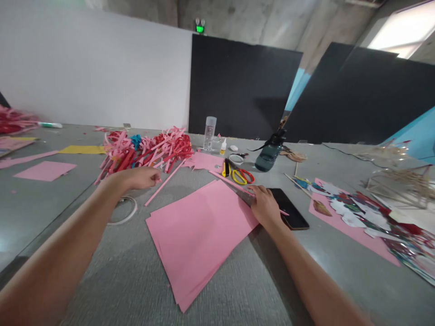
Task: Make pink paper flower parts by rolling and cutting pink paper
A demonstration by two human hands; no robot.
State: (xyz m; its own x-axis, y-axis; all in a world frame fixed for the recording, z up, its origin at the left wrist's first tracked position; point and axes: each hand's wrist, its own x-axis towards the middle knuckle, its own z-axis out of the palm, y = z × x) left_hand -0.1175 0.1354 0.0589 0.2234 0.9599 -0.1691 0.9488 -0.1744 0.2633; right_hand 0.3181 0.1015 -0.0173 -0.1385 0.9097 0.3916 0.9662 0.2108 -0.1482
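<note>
A stack of pink paper sheets (197,231) lies in front of me on the grey table. Along its far right edge lies a metal ruler (238,189). My right hand (265,206) rests on the ruler's near end and grips a thin pink pen-like tool (284,212), whose tip sticks out over a black phone (292,213). My left hand (142,177) reaches left of the sheets with curled fingers. Its fingertips are close to a long pink paper strip (166,182) at the foot of a heap of pink and red strips (149,149). Whether it pinches the strip is unclear.
Yellow and red scissors (238,174), a glue bottle (223,146), a clear bottle (210,132) and a dark water bottle (270,154) stand beyond the sheets. A tape ring (127,213) lies under my left wrist. Paper cut-outs on a pink sheet (356,217) lie right; wooden sticks (401,181) lie far right.
</note>
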